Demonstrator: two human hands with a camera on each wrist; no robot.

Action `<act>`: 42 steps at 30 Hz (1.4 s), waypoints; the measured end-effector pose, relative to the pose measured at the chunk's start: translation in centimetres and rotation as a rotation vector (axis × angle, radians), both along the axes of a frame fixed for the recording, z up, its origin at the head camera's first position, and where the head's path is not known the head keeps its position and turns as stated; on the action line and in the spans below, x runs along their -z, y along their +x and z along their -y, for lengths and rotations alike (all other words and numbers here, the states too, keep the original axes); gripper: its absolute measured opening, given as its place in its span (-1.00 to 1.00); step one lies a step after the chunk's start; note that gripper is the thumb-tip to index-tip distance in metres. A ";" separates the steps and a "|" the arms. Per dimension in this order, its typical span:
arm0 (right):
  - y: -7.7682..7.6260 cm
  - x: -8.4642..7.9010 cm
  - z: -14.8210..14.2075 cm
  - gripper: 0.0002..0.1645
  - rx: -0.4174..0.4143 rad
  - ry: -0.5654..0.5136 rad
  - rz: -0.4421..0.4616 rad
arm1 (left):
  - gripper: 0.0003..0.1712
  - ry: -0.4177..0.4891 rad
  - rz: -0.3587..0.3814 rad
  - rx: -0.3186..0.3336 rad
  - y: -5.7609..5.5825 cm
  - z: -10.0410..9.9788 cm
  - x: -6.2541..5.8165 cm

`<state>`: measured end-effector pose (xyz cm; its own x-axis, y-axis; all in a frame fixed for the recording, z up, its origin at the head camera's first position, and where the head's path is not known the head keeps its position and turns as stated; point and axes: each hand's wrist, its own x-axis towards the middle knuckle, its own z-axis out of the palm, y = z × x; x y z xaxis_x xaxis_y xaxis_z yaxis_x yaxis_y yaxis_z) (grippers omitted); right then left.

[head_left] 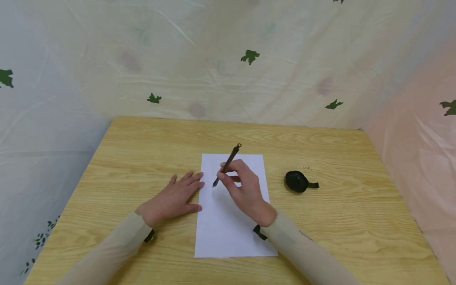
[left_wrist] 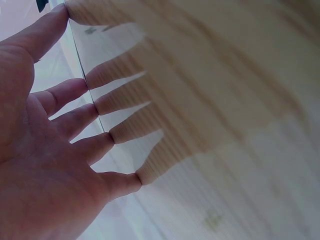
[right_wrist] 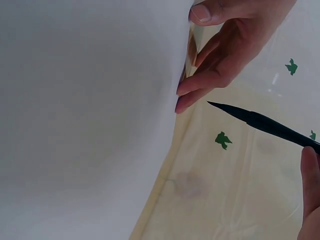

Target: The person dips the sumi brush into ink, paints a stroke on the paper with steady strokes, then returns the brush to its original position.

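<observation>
So there's a wood-grain table (head_left: 349, 229) with a white sheet of paper (head_left: 217, 233) on it. Left hand (head_left: 174, 200) lies spread wide, fingertips at the sheet's left edge. Right hand (head_left: 246, 192) pinches a dark ink brush (head_left: 229, 160), tip down over the paper. Little black handled dish (head_left: 296, 181) sits off to the right.

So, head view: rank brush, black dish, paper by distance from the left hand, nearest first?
1. Paper: the left hand's fingertips are at its left edge.
2. Brush: over the paper, held in the right hand.
3. Black dish: right of the paper.
</observation>
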<state>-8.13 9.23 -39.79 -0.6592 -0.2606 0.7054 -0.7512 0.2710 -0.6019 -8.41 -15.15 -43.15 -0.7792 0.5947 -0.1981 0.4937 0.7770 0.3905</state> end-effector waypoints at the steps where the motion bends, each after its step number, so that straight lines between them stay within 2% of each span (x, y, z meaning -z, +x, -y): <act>1: 0.0 0.0 0.1 -0.62 -0.002 0.002 0.000 | -0.15 -0.003 0.000 -0.001 0.0 0.0 0.0; 11: -0.3 0.4 0.7 -0.67 -0.016 0.018 0.040 | -0.16 -0.010 0.004 -0.002 -0.1 -0.1 -0.1; 16: -0.4 0.6 1.1 -0.59 -0.033 0.023 0.072 | -0.16 -0.013 0.003 0.000 -0.1 -0.1 -0.1; 23: -0.4 1.0 1.4 -0.63 -0.049 0.039 0.106 | -0.16 -0.016 0.004 0.004 -0.1 -0.1 -0.2; 42: -0.3 1.3 1.6 -0.64 -0.060 0.081 0.132 | -0.16 -0.016 -0.016 0.011 0.0 -0.1 0.1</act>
<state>-8.41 7.61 -41.08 -0.7264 -0.3548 0.5887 -0.6832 0.2792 -0.6748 -8.45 -15.04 -43.22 -0.7757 0.6001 -0.1953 0.5081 0.7775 0.3706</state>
